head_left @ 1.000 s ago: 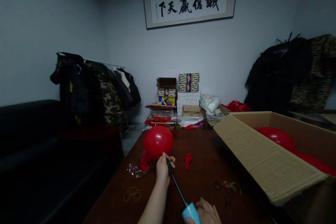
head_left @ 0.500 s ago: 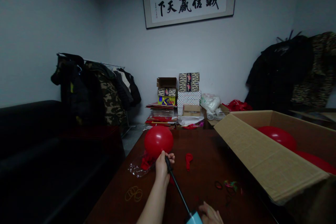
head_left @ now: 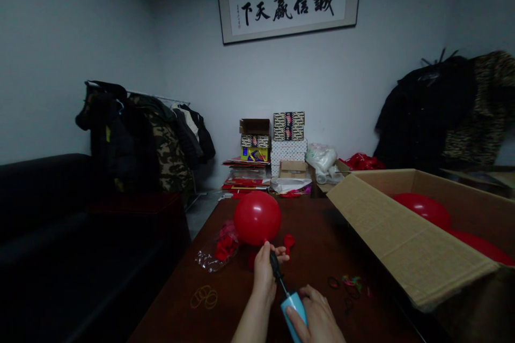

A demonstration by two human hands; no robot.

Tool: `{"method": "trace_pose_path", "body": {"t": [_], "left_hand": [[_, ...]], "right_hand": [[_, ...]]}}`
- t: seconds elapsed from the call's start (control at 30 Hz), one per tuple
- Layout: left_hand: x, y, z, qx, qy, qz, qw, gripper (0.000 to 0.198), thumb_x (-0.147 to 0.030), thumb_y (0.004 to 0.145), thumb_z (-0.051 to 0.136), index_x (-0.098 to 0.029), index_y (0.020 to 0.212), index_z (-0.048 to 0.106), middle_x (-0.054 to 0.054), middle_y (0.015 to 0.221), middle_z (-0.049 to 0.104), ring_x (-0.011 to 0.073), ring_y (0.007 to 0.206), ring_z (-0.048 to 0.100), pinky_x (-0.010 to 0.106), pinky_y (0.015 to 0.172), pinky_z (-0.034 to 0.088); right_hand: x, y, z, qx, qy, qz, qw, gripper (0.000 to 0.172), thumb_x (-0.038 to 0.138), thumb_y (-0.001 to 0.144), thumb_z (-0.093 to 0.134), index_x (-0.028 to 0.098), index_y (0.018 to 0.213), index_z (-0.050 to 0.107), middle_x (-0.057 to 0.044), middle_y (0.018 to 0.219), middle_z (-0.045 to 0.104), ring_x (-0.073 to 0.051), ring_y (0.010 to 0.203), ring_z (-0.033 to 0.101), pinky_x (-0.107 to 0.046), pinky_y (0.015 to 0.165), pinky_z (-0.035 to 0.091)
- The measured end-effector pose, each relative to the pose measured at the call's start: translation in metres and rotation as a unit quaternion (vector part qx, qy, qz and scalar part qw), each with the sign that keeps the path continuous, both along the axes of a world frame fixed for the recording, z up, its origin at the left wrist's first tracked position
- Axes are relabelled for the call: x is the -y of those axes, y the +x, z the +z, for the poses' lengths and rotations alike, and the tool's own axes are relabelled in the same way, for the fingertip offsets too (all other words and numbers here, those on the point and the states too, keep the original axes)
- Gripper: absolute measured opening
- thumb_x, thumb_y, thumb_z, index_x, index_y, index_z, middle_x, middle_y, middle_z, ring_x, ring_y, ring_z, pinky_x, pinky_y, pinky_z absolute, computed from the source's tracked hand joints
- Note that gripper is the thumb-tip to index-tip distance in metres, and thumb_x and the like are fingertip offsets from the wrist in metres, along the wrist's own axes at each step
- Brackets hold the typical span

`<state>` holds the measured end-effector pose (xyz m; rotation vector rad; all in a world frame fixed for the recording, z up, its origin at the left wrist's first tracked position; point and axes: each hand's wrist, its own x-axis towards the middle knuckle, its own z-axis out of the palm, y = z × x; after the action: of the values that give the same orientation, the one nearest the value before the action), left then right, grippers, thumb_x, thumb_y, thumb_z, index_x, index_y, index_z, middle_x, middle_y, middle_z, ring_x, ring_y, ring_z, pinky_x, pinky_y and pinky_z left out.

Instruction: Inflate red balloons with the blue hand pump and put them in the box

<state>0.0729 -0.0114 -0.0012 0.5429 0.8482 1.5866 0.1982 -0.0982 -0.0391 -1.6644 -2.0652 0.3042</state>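
Observation:
A round, inflated red balloon [head_left: 257,218] stands over the table on the black tip of a balloon pump [head_left: 295,311]. My left hand [head_left: 265,268] pinches the balloon's neck at that tip, its other fingers partly spread. My right hand [head_left: 317,313] is closed around the pump's light blue body, close to the bottom of the view. A short stretch of the pump's thin rod shows between the two hands. Just beyond my left fingers lies a flat red balloon [head_left: 288,240]. Left of the inflated balloon is a clear plastic bag [head_left: 209,261] with red balloons in it.
Yellow rubber bands [head_left: 204,297] lie on the brown table [head_left: 181,313] at the left. Dark and coloured bands [head_left: 352,282] lie at the right. An open cardboard box [head_left: 406,236] with large red balloons stands on the right. Stacked boxes [head_left: 288,155] are at the back.
My right hand and the blue pump body have moved up toward my left hand, shortening the visible rod. The balloon and my left hand have shifted right; the balloon looks slightly larger.

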Motion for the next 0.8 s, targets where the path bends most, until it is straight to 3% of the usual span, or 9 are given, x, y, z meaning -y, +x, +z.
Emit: {"method": "trace_pose_path", "body": {"t": [0.33, 0.63, 0.8], "left_hand": [[0.004, 0.008, -0.007, -0.031, 0.001, -0.031, 0.999, 0.046, -0.060, 0.064, 0.067, -0.018, 0.069, 0.050, 0.009, 0.067, 0.071, 0.0187, 0.048, 0.064, 0.027, 0.052, 0.045], [-0.006, 0.005, -0.010, -0.074, 0.039, 0.015, 0.996, 0.047, -0.063, 0.069, 0.061, -0.018, 0.066, 0.048, 0.004, 0.052, 0.064, 0.0117, 0.033, 0.051, 0.022, 0.039, 0.033], [-0.019, -0.011, -0.003, -0.069, 0.051, 0.049, 0.995, 0.041, -0.056, 0.073, 0.061, -0.017, 0.067, 0.049, 0.004, 0.052, 0.064, 0.0104, 0.035, 0.052, 0.023, 0.044, 0.040]], "right_hand": [[-0.014, -0.001, 0.013, -0.023, -0.033, 0.018, 0.999, 0.058, 0.055, 0.091, 0.031, 0.012, 0.105, 0.067, -0.016, 0.123, 0.059, -0.029, 0.120, 0.050, -0.039, 0.103, 0.034], [-0.009, -0.005, -0.013, -0.012, -0.016, 0.000, 1.000, 0.052, 0.052, 0.090, 0.039, 0.012, 0.108, 0.066, -0.016, 0.119, 0.062, -0.030, 0.117, 0.053, -0.041, 0.103, 0.034], [0.001, -0.002, -0.018, 0.026, -0.033, -0.011, 0.999, 0.052, 0.053, 0.086, 0.045, 0.011, 0.110, 0.065, -0.018, 0.123, 0.059, -0.035, 0.122, 0.048, -0.053, 0.103, 0.033]]}}
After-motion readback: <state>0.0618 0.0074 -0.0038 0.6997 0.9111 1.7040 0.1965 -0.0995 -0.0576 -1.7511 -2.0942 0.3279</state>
